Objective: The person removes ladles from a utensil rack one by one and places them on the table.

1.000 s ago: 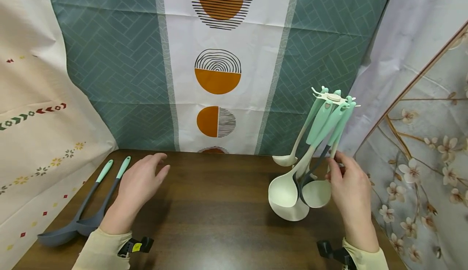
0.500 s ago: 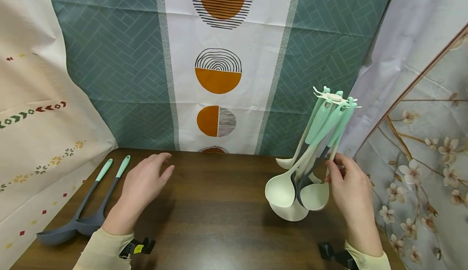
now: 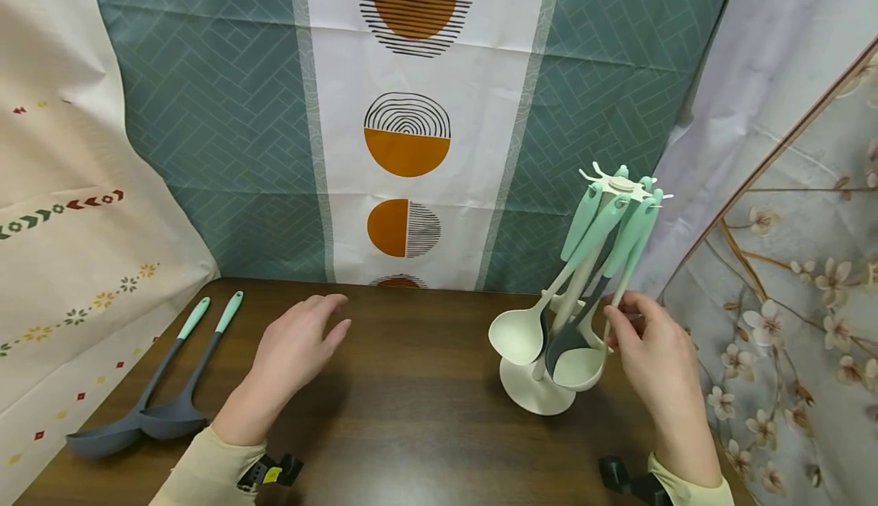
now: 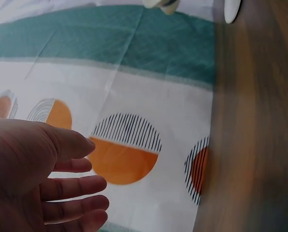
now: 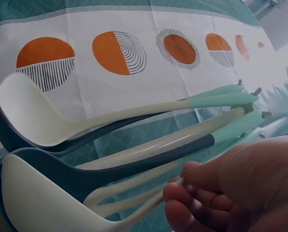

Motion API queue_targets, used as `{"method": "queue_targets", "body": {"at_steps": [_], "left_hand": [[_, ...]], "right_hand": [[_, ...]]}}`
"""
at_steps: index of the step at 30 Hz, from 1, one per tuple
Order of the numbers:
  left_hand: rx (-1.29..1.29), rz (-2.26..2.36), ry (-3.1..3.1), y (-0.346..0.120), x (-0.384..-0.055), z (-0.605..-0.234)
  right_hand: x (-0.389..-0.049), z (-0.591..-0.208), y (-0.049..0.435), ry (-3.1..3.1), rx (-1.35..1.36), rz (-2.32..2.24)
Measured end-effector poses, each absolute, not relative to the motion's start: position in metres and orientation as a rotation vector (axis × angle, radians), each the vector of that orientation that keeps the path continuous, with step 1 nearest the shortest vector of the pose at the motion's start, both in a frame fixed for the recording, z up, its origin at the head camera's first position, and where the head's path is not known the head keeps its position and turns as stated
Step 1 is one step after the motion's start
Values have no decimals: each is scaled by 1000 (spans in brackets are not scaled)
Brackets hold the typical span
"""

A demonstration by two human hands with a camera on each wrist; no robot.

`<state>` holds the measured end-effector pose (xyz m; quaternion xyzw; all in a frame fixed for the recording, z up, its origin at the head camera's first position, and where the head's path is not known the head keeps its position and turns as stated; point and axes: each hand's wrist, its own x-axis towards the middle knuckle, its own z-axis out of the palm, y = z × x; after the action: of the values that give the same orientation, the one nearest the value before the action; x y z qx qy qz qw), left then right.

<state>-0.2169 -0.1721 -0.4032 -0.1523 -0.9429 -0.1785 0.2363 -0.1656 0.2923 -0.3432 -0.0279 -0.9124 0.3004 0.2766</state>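
Observation:
A white utensil stand (image 3: 535, 393) with a round base stands at the right of the table. From its hooked top hang several white and dark grey ladles with mint green handles. My right hand (image 3: 652, 357) pinches the thin white shaft of one white ladle (image 3: 579, 369) between thumb and fingers; the right wrist view shows this ladle's bowl (image 5: 47, 198) close up, nested with a dark ladle (image 5: 93, 176). My left hand (image 3: 298, 346) hovers over the table with loosely bent fingers and holds nothing. In the left wrist view its fingertips are apart from anything.
Two dark grey ladles (image 3: 106, 439) with mint handles lie at the table's left edge, their bowls overlapping. A patterned green and white cloth (image 3: 405, 148) hangs at the back. Flowered cloth (image 3: 789, 353) hangs along the right side.
The hanging ladles have turned around the stand, the front bowls shifting left and uncovering more of the base. My right hand keeps its pinch and moves slightly left. My left hand has drifted right.

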Motion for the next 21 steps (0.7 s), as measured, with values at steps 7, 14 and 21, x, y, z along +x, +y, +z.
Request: {"method": "queue_targets", "body": {"at_steps": [7,14,21], "left_hand": [[-514,-504,-2562,-140,-218,-405],[-640,-522,-2505,-104,-219,-399],[-720,-586,-2467,-76,-217,-394]], "right_hand": [[-163,-342,293,-2497,-39,832],[-158,-340,292,-2515,5,844],[-157,-339,291,-2523,12,840]]}}
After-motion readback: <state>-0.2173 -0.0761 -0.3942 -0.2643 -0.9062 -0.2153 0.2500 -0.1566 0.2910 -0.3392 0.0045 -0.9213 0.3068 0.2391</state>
